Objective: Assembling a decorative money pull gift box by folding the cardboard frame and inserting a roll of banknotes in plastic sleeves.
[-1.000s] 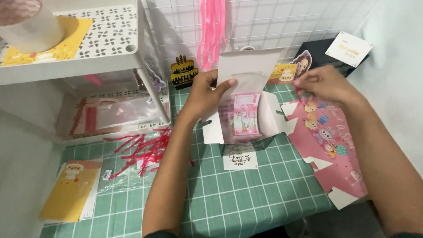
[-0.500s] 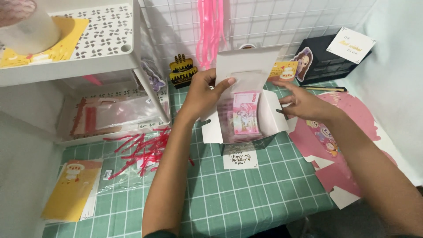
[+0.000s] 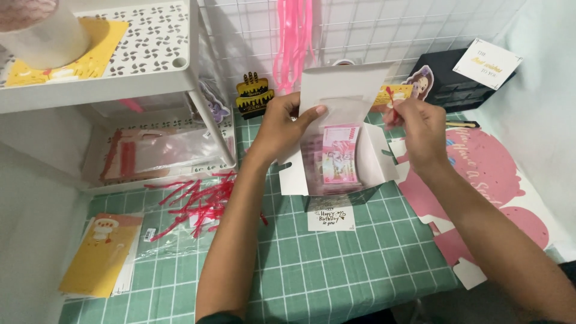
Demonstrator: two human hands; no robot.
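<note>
- At the near edge of the green grid mat, a small white greeting card is seen lying flat, just in front of the white box.
- A little farther in, the box is held open by the left hand; its thumb is pressed on the raised lid and its fingers are curled behind it.
- Inside the box, pink paper money is stood up in a row.
- The right hand has been lifted off the pink sheet since a second ago and is now pinched on a tiny red bit beside the lid. So the box is not closed yet; something small is being brought to it.
- What the tiny red bit is cannot be made out.
- Far back, the black drawer box is half hidden by a white card, and the shelf is cut off at the top.
</note>
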